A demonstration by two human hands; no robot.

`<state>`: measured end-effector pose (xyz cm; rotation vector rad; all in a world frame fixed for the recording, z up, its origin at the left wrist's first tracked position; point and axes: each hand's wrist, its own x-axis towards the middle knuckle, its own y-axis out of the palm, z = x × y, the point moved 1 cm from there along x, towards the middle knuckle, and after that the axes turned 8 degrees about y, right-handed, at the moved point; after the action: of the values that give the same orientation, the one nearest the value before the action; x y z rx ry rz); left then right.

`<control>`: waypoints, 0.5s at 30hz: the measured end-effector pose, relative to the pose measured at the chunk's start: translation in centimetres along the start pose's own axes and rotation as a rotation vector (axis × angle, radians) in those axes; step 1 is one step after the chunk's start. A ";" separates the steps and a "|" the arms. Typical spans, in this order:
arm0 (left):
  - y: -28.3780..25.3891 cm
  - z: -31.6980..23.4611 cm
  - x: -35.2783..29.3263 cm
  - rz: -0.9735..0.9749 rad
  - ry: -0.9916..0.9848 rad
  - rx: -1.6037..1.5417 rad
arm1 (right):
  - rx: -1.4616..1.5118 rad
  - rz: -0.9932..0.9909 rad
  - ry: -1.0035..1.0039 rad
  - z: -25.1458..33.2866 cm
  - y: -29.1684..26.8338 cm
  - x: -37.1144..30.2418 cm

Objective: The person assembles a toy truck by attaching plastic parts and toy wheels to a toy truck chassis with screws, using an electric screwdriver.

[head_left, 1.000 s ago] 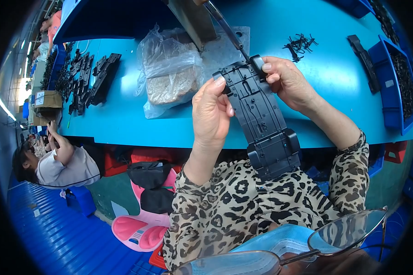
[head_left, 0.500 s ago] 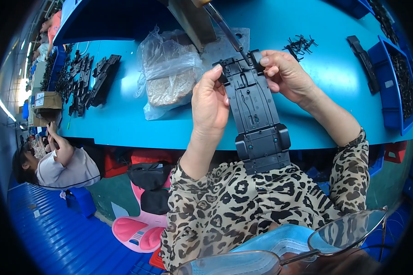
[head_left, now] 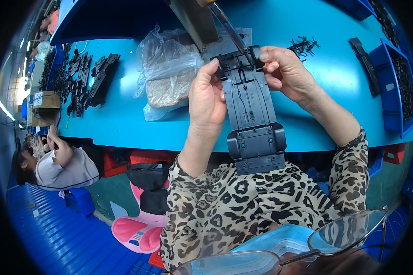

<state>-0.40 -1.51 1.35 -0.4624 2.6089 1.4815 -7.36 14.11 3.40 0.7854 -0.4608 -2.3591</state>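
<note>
A black plastic chassis (head_left: 250,105) is just right of the middle of the view; take it as the clock's centre. The left hand (head_left: 207,94) grips its far end at eleven o'clock, thumb on top; the right hand (head_left: 287,75) pinches the other far corner at one o'clock. Holding both corners probably keeps that end square and steady below the metal tool shaft (head_left: 229,28), which slants in between eleven and twelve. Whether its tip touches the chassis, I cannot tell. The near end points to six o'clock, over the edge of the table (head_left: 339,59), perhaps so that the far end can lie under the shaft.

A pile of small dark pieces (head_left: 304,47) lies loose between one and two, seemingly put within easy reach of the right hand. A long black part (head_left: 365,66) lies between two and three.

At three o'clock, a blue bin (head_left: 391,110) holds many small dark parts, too fine to tell apart. At ten, clear plastic wrapping (head_left: 153,52) encloses a pale, block-like bundle (head_left: 167,91). At nine, black moulded parts (head_left: 101,78) lie outside any bin; beyond them stands a cardboard box (head_left: 47,103), its contents hidden.
</note>
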 end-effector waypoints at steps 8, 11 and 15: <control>0.1 0.1 0.1 0.013 -0.037 -0.046 | -0.012 0.000 -0.012 0.2 0.1 -0.2; 0.0 0.1 0.1 0.004 -0.037 -0.030 | -0.019 0.004 -0.009 0.2 0.2 -0.2; -0.1 0.1 0.1 0.007 -0.031 -0.031 | -0.005 0.008 -0.013 0.2 0.2 -0.2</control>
<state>-0.48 -1.52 1.22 -0.4303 2.5696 1.5208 -7.29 14.10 3.69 0.7654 -0.4622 -2.3581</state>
